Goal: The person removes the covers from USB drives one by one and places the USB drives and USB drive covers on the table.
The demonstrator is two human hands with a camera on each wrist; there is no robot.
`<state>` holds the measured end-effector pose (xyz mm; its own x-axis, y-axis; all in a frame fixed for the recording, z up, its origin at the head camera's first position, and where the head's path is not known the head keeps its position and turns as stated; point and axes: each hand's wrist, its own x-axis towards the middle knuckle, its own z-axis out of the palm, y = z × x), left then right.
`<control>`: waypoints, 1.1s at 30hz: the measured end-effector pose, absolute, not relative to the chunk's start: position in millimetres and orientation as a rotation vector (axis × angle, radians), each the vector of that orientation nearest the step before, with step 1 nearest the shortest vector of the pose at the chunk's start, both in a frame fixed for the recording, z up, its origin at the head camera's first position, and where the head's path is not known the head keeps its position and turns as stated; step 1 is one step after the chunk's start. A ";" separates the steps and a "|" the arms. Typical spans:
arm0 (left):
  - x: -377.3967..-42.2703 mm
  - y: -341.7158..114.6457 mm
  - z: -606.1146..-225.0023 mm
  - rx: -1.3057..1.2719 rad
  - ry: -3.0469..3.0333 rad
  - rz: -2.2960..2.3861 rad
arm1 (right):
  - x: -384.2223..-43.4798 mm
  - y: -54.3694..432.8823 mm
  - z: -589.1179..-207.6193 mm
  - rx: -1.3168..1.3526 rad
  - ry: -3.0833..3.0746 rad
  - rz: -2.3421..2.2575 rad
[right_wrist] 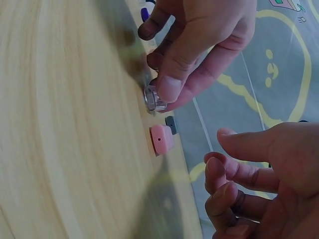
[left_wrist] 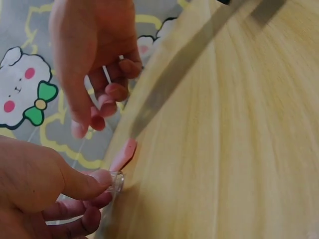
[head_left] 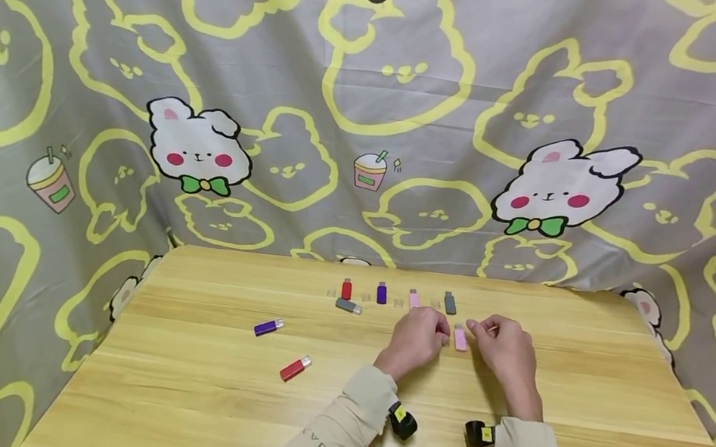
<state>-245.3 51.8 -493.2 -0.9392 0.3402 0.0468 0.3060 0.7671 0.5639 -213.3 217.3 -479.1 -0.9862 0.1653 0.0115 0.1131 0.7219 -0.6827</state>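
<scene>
Grey curtain cloth (head_left: 416, 102) patterned with yellow animal outlines hangs behind a wooden bench (head_left: 616, 390) in the head view. Near the far edge, four USB sticks stand in a row, plugs pointing away: a red one (head_left: 346, 290), a purple one (head_left: 382, 294), a pink one (head_left: 414, 299) partly hidden by a hand, and a grey one (head_left: 450, 304). Small clear pieces (head_left: 366, 298) lie between them. Closer in, a second grey stick (head_left: 344, 305) lies askew just below the red one, with a loose purple stick (head_left: 265, 328) and a loose red stick (head_left: 292, 369) farther left. Another stick, the near pink stick (head_left: 461, 340), lies on the bench between the left hand (head_left: 417, 339) and the right hand (head_left: 507, 349). Each wrist wears a black camera (head_left: 402, 422), below light sleeves (head_left: 354, 421).

From the left wrist, the left hand pinches a clear cap (left_wrist: 117, 182) between thumb and fingers, just beside the near pink stick. Opposite, the right hand hangs with loosely bent fingers and holds nothing.

From the right wrist, the cap shows under the left thumb, near the pink stick's blunt end; a grey stick shows just behind it. The right hand's thumb stands apart from its curved fingers, well clear of the stick.
</scene>
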 end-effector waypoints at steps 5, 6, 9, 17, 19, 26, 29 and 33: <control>-244.8 49.5 -496.3 0.536 2.954 0.884 | -212.6 216.6 -477.5 -0.222 -2.829 1.134; -244.6 47.3 -496.3 0.542 2.961 0.897 | -212.4 216.2 -477.0 -0.219 -2.826 1.136; -243.3 35.8 -492.9 0.547 2.956 0.985 | -211.5 214.7 -475.1 -0.209 -2.811 1.146; -232.9 -31.2 -465.4 0.504 2.843 1.436 | -210.0 204.7 -467.4 -0.063 -2.734 1.161; -229.8 -53.3 -459.3 0.456 2.809 1.542 | -210.1 198.1 -464.9 0.003 -2.705 1.175; -223.4 -128.7 -450.3 0.137 2.836 1.849 | -211.8 155.8 -461.6 0.290 -2.613 1.227; -223.2 -151.9 -451.3 0.029 2.866 1.957 | -214.3 131.8 -462.5 0.390 -2.621 1.224; -223.8 -172.6 -452.4 -0.016 2.881 2.048 | -222.1 98.3 -462.8 0.504 -2.676 1.192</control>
